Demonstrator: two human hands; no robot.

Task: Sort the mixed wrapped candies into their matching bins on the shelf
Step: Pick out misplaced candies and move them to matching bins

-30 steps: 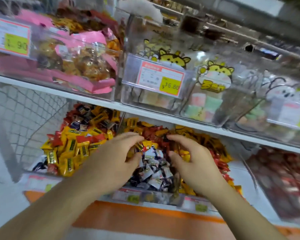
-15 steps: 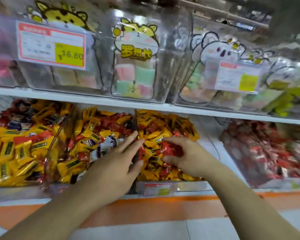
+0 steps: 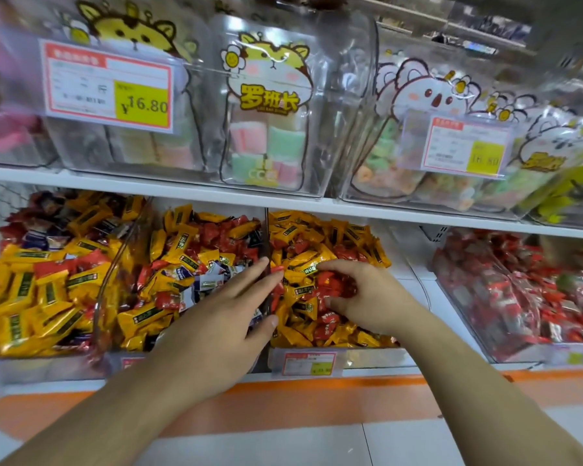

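Note:
Clear bins on the lower shelf hold mixed wrapped candies. The middle bin (image 3: 196,356) has yellow, red and white-blue wrapped candies (image 3: 212,279). The bin to its right (image 3: 337,359) holds yellow candies (image 3: 303,260) and red ones. My right hand (image 3: 360,294) reaches into this bin, its fingers curled round a clump of red candies (image 3: 334,285). My left hand (image 3: 223,321) lies with straight fingers over the middle bin, its fingertips touching the divider (image 3: 267,237) between the two bins.
A left bin (image 3: 31,368) holds mostly yellow candies. At far right a bin of red candies (image 3: 519,297) stands apart. The upper shelf (image 3: 182,190) carries clear boxes of pastel sweets with price tags (image 3: 108,87). An orange strip (image 3: 317,395) runs below the bins.
The view has swung right since a second ago. My right hand moved from the white-blue pile into the right bin and closed on red candies. My left hand's fingers straightened toward the divider.

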